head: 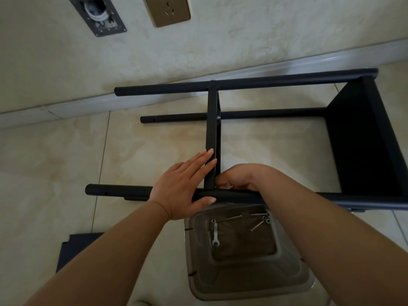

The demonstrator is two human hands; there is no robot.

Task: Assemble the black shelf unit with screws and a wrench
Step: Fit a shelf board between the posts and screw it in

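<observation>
A home room: glossy beige floor tiles (55, 164), skirting board (88, 104), wall socket (167, 10).

Shelf unit (265, 83): matte black throughout, round poles and flat panels alike; small silver screw heads at the pole joints.
Floor (66, 162): glossy cream tiles, faint tan and yellowish marbling, thin dark grout lines.
Wall (242, 29): off-white with mottled pale beige pattern.
Baseboard (88, 104): light grey-white.
Socket plate (167, 10): brushed bronze-gold.
Open wall box (97, 15): grey metal frame, white inside.
Bin (245, 281): translucent grey-brown.
Screws (257, 225) and wrench (215, 236) in the bin: bright silver.
Flat panel (81, 246) on the floor, lower left: dark navy-black.
</observation>
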